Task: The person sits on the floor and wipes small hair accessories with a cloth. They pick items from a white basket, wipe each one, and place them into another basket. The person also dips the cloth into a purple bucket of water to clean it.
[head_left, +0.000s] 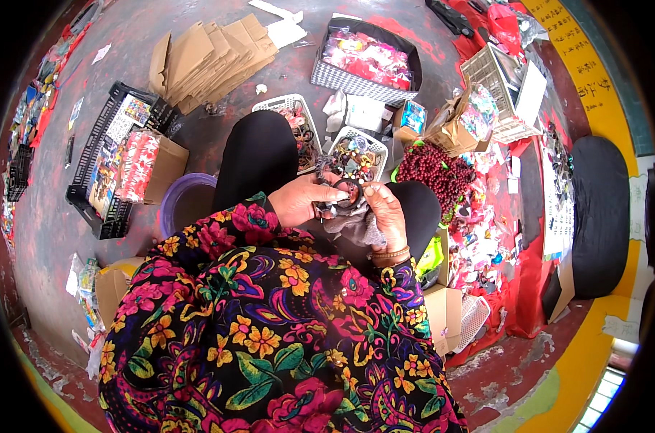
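Observation:
Above my lap my left hand (299,200) pinches a small dark looped band (348,189), its thumb lying across it. My right hand (387,216) closes on the other side of the same band, thumb and forefinger together. A bunched greyish-brown cloth piece (360,229) hangs below the fingers; whether it is joined to the band I cannot tell. Just beyond the hands stands a white basket (380,146) of mixed small trinkets and bands. Left of it, a second white basket (309,108) contains reddish and dark bands, partly hidden by my knee.
A heap of dark red beads (436,177) lies right of my knee. Farther off is a patterned bin (363,92) of pink packets. Folded cardboard (212,58), a black crate (115,229) and a purple bucket (170,206) stand to the left. Small pieces litter red cloth (526,296) at right.

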